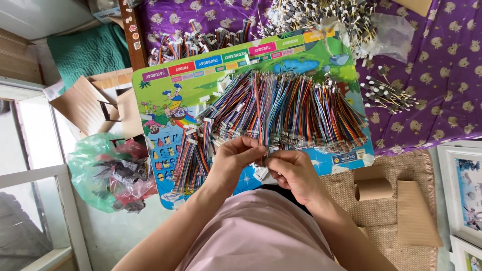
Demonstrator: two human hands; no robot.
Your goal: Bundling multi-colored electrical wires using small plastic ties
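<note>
Hands, left hand [236, 156] and right hand [293, 170], pinched one wire bundle [262, 150], apparently; many sorted bundles [296, 110] lay at 12 o'clock, an unsorted pile [191, 158] at 9.

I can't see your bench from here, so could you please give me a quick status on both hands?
Left hand and right hand pinch one multicoloured wire bundle together. Sorted wire bundles fanned on the colourful board. Nothing blocking.

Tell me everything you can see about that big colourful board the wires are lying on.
The board is a flat, glossy-looking rectangle, printed with bright cartoon scenery, a row of coloured labels along its far edge and alphabet shapes at one side. It lies slightly askew over a purple patterned cloth. Bundles of multicoloured wires cover most of it, and both hands, left hand and right hand, work over its near edge.
</note>
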